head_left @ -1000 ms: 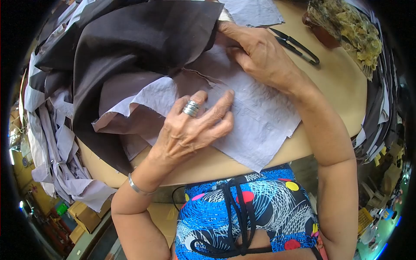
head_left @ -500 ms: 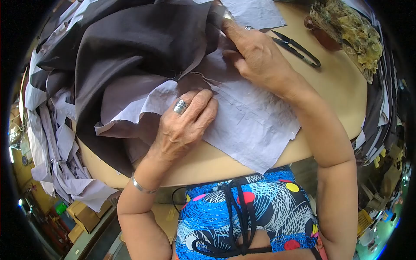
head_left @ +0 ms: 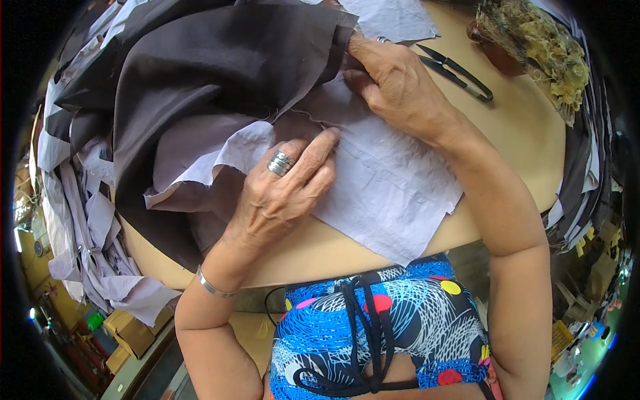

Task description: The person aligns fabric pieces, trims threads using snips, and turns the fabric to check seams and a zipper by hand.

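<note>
Dark flap [head_left: 300,57] shifted rightward; pale cloth [head_left: 393,193] wrinkled, seemingly frayed

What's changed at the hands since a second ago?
The left hand has drawn back leftward, its fingers less spread. The dark fabric's edge beside the right hand has shifted slightly right. No clear grasp or release shows. The right hand, pale fabric and black snips are nearly where they were.

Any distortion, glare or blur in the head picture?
Head view: wide-angle bending toward a black rounded border; head view: small white glare at the far left; head view: left hand and right hand fairly sharp, dark cloth dim in its folds.
</note>
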The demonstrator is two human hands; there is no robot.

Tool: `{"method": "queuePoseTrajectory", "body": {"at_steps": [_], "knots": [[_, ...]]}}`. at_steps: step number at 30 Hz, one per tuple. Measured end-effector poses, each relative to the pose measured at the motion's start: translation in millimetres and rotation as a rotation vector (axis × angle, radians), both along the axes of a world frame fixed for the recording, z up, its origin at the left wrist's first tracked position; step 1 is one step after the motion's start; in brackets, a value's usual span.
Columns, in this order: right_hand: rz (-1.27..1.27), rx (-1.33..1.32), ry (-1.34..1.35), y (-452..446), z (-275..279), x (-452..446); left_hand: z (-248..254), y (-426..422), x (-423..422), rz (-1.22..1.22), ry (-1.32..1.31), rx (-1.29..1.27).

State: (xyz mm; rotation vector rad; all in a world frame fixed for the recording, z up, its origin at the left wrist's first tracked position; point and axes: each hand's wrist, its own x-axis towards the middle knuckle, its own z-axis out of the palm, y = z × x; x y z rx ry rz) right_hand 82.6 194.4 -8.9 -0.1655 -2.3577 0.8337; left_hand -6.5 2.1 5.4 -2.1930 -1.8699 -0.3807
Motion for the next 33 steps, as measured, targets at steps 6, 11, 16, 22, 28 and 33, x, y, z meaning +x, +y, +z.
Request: {"method": "queuePoseTrajectory", "body": {"at_steps": [6, 11, 16, 22, 28, 33], "knots": [[0.027, 0.062, 0.026, 1.8, -4.7, -0.3, 11.1, 11.3, -8.8, 0.016, -0.115, -0.032], [0.017, -0.015, -0.051, -2.1, -5.2, 1.2, 10.6, 22.5, -17.9, -0.114, 0.113, -0.047], [-0.005, -0.009, -0.066, -2.5, -9.6, -2.0, 5.1, 23.8, -19.7, -0.084, 0.071, 0.021], [0.002, 0.044, -0.019, -0.3, -12.6, -1.9, 0.3, 25.8, -23.0, -0.068, -0.113, 0.104], [0.046, 0.107, 0.023, 1.0, -8.2, 2.4, 5.3, 23.4, -17.1, -0.179, 0.032, 0.038], [-0.019, 0.199, 0.006, -2.1, -7.2, 5.2, 5.1, 25.5, -16.6, -0.061, -0.055, 0.015]]}}
